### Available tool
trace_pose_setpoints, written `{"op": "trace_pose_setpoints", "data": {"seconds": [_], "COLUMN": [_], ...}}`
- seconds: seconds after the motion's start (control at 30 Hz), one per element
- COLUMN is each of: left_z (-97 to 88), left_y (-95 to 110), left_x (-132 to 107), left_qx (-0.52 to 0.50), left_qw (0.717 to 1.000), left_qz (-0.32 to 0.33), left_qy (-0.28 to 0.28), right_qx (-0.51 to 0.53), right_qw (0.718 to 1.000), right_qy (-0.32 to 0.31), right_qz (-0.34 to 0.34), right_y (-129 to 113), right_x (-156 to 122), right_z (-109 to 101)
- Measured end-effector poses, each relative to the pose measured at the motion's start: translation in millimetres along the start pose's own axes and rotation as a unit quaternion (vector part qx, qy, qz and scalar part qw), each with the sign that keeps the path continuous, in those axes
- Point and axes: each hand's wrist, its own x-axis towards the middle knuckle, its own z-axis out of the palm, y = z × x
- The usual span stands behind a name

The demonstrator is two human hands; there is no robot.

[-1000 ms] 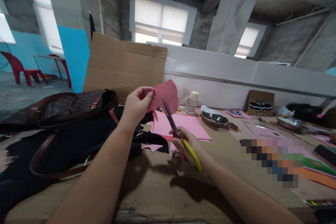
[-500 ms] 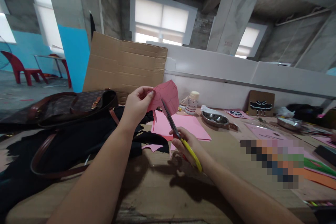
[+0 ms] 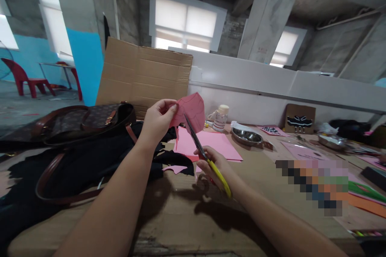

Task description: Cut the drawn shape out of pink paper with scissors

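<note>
My left hand (image 3: 157, 122) pinches a pink paper cut-out (image 3: 191, 110) by its left edge and holds it up above the table. My right hand (image 3: 215, 168) grips yellow-handled scissors (image 3: 200, 148), whose blades point up and left into the lower edge of the cut-out. Under both hands lie flat pink paper sheets (image 3: 208, 144) and a small pink scrap (image 3: 175, 168) on the brown cardboard-covered table (image 3: 181, 217).
A brown patterned handbag (image 3: 84, 122) and black cloth (image 3: 75, 168) lie at the left. A cardboard sheet (image 3: 144, 74) stands behind. A small bottle (image 3: 221, 117), metal bowls (image 3: 247, 136), and coloured paper (image 3: 364, 194) sit at the right.
The scissors have edged slightly left into the pink cut-out. Both hands otherwise stay in place.
</note>
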Motion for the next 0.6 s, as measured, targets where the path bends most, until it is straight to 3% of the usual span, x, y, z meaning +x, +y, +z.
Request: {"op": "trace_pose_setpoints", "data": {"seconds": [0.2,0.37,0.6], "left_z": [-1.0,-2.5,-2.1], "left_y": [-1,-4,-1], "left_x": [1,2,-1], "left_qx": [0.015,0.021,0.028], "left_qw": [1.0,1.0,0.999], "left_qz": [0.008,0.02,0.043], "left_qy": [-0.001,0.001,-0.002], "right_qx": [-0.006,0.028,0.002], "right_qw": [1.0,0.997,0.997], "right_qy": [-0.009,-0.063,-0.058], "right_qz": [-0.014,-0.038,-0.058], "right_y": [-1,11,4], "right_x": [-3,-2,-4], "right_z": [-1,-4,-5]}}
